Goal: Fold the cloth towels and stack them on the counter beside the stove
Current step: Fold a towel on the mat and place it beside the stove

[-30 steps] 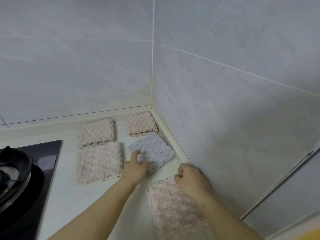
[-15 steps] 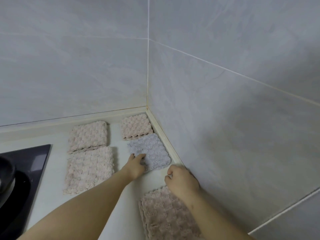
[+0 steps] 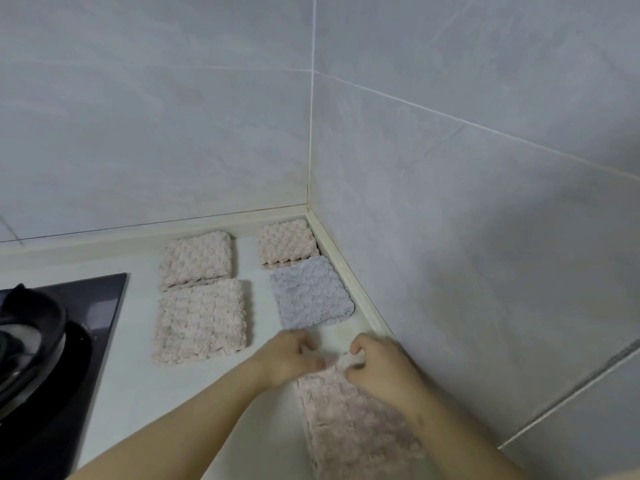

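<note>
So both hands are at the far end of the long pink towel [image 3: 353, 420], which lies flat along the right edge of the counter [image 3: 138, 393], pretty much against the raised strip under the tiled wall [image 3: 450, 237]. The right hand [image 3: 377, 365] has its fingers curled around that far end and grips it. The left hand [image 3: 291, 358] is curled right at the other corner, but it's blurry, so I honestly can't tell if it has hold of the cloth or is just beside it. That's my first worry: if only one corner comes up, the fold goes crooked and the edges won't line up. It's also fluffy stuff, so a light pinch could let it slide out halfway. The grey folded towel [image 3: 311, 296] sits just beyond the hands, so any forward tug could bump it out of square. And the three pink folded towels [image 3: 201, 320] plus the grey one are spread side by side toward the back corner, not stacked, so piling them later could undo the folds. The near-left pink one is close to the gas stove [image 3: 93, 306], so I wouldn't shove anything that way.
</note>
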Motion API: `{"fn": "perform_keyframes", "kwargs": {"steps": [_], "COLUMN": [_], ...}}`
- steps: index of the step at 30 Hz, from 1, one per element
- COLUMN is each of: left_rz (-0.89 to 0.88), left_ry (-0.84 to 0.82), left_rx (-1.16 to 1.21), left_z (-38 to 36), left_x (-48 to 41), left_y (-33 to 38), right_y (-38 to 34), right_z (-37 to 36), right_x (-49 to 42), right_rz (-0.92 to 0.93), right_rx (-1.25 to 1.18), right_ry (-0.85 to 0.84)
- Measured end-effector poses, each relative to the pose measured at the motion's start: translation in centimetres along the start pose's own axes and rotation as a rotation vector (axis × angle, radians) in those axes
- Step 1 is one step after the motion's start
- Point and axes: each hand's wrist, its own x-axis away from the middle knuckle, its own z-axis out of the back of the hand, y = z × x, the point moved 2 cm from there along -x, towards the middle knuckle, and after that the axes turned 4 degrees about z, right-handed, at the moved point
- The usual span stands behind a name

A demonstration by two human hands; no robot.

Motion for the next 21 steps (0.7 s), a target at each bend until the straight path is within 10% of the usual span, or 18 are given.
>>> {"fn": "perform_keyframes", "kwargs": {"steps": [5,21], "left_rz": [0.102,0.063], "left_ry": [-0.133,0.314], "left_rx": [-0.193,0.259], "left_z": [-2.5,3.5], "left_x": [0.5,3.3], "left_y": [-0.5,-1.2], "right_y": [-0.1,-5.0], "right_z": [-0.3,-0.4], "right_x": [0.9,-0.4], "right_rz": [-0.018,0.012], "right_rx": [-0.048,-0.174], "right_ry": [0.004,0.054]}}
